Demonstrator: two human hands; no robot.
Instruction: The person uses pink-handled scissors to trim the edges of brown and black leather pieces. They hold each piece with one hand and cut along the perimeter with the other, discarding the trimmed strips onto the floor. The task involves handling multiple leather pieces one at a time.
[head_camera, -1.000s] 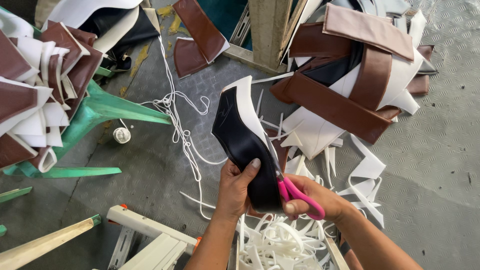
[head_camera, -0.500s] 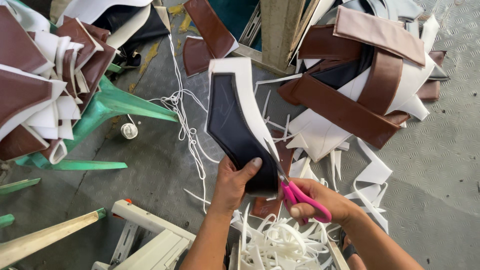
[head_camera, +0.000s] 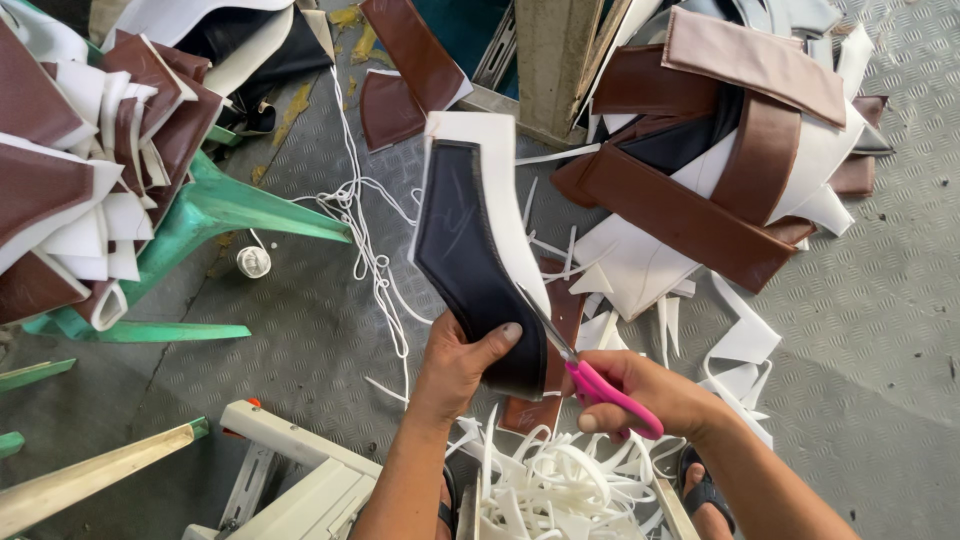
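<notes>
My left hand (head_camera: 455, 365) grips the lower end of a black leather-like panel (head_camera: 462, 250) backed with white foam that sticks out along its right edge. My right hand (head_camera: 645, 395) holds pink-handled scissors (head_camera: 600, 385). Their blades lie at the panel's right edge, between the black face and the white foam margin. The panel stands upright in front of me, above a heap of white foam trimmings (head_camera: 560, 485).
Brown, black and white cut panels are piled at upper right (head_camera: 720, 170) and on a green plastic chair (head_camera: 215, 215) at left. A white cord (head_camera: 365, 240) and a small spool (head_camera: 253, 262) lie on the grey tread-plate floor. A white frame (head_camera: 290, 470) stands near my left arm.
The panel has been raised and swung more upright, and the scissor blades have moved further up along its right edge. Both hands stay in about the same place.
</notes>
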